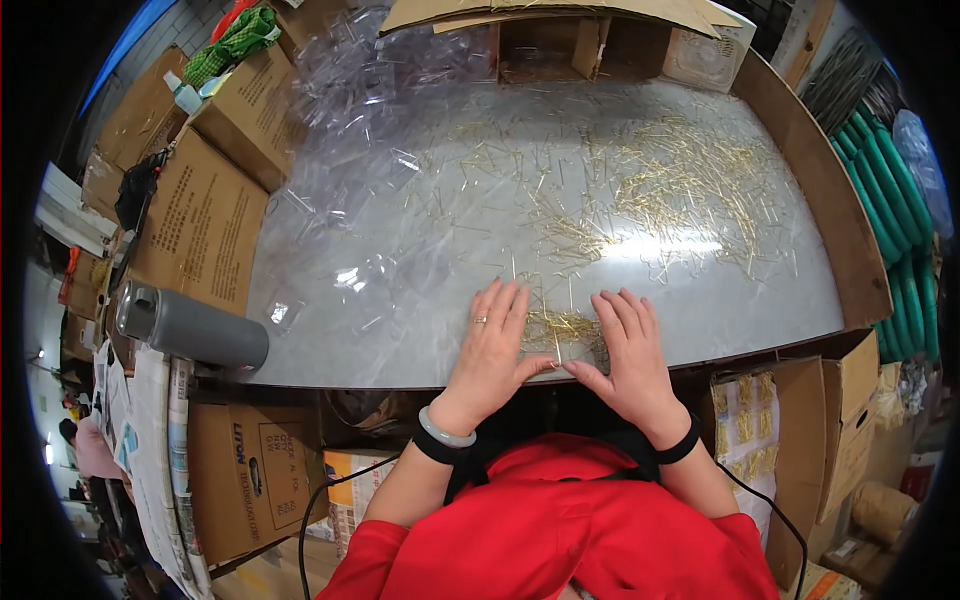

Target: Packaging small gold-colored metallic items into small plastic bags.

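Observation:
My left hand (491,336) lies at the table's near edge with its fingers stretched forward, a ring on one finger. Opposite it, my right hand (630,352) has its fingers extended too. Between the two palms sits a small heap of thin gold wire pieces (560,326), some of them bent. Both thumbs point inward and almost meet at the near side of this heap, beside an upright wire end. Whether the thumbs touch a piece is too small to tell. A larger scatter of the same gold wire pieces (690,180) spreads over the table farther right.
Clear plastic packets (350,170) cover the table's left side. A grey bottle (195,327) lies at the left edge near a cardboard box (200,225). Cardboard walls the right side (815,190). Below right, an open carton (798,410) stands beside bagged gold pieces (745,425).

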Available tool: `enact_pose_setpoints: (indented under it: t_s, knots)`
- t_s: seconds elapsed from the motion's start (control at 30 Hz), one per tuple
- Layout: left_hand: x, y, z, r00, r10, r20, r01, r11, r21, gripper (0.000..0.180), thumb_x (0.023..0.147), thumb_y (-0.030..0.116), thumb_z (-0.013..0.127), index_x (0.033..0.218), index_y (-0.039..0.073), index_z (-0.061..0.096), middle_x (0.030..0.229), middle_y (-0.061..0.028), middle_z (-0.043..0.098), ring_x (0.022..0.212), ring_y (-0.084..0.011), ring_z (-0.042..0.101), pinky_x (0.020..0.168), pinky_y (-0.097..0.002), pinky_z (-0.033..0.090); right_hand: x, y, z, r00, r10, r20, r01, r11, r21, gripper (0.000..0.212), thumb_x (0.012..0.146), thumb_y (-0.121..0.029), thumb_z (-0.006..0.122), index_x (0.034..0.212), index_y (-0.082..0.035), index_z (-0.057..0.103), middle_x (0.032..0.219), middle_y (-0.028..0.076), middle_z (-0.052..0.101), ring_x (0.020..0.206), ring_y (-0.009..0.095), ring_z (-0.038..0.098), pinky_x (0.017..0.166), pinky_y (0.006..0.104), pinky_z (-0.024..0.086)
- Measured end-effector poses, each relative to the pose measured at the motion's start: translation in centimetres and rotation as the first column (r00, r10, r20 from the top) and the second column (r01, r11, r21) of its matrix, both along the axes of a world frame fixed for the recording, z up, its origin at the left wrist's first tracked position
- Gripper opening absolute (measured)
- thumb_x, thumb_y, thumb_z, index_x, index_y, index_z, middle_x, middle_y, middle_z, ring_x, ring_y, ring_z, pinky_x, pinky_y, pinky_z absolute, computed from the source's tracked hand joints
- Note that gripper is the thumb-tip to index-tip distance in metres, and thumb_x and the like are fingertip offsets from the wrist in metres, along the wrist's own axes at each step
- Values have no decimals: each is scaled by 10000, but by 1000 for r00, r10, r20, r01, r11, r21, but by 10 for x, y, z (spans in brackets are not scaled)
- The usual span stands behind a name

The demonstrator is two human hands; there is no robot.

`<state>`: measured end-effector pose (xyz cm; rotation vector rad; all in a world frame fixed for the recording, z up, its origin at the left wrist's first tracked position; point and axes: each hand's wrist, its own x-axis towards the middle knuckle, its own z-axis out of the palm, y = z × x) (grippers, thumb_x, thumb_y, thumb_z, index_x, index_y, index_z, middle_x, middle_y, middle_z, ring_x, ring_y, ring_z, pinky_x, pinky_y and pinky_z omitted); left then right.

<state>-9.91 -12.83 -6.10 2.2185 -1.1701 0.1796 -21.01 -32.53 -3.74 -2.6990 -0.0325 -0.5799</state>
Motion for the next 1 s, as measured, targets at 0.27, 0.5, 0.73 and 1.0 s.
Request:
enact_pose_setpoints:
  t_s: [0.27,0.5,0.73,1.0]
  knots:
    - [2,-1,-4,997,-19,-70,17,1000,-19,774,786,153,829,1439,-23,453,1382,-226,472,1354,-434,433,1187,-534,308,27,10,-12,958,285,-42,-284,958,38,459,951,-159,637,1372,-7,534,1403,175,552,1365,381,476,1174,495,353]
    - [-1,-2,-2,995,9,-97,-17,997,-81,730,793,178,836,1403,-24,489,1396,-226,478,1350,-441,435,1148,-494,358,24,0,-16,938,347,23,-341,905,253,383,920,-8,592,1304,-7,584,1357,177,579,1320,384,518,1116,469,420]
    - [-2,-6,-3,999,22,42,-21,1000,-22,627,818,245,829,1317,-23,561,1419,-234,482,1375,-450,416,1148,-521,355,25,-23,23,942,317,-109,-309,947,85,340,865,1,591,1205,12,603,1215,206,607,1137,406,584,998,454,476]
    - [-5,-8,-5,998,62,-6,-62,991,-120,513,810,256,838,1156,-28,588,1396,-260,482,1358,-470,421,1143,-523,367,86,-43,24,895,348,-279,-399,904,-151,385,792,16,596,1175,-7,613,1212,169,615,1072,369,623,901,452,532]
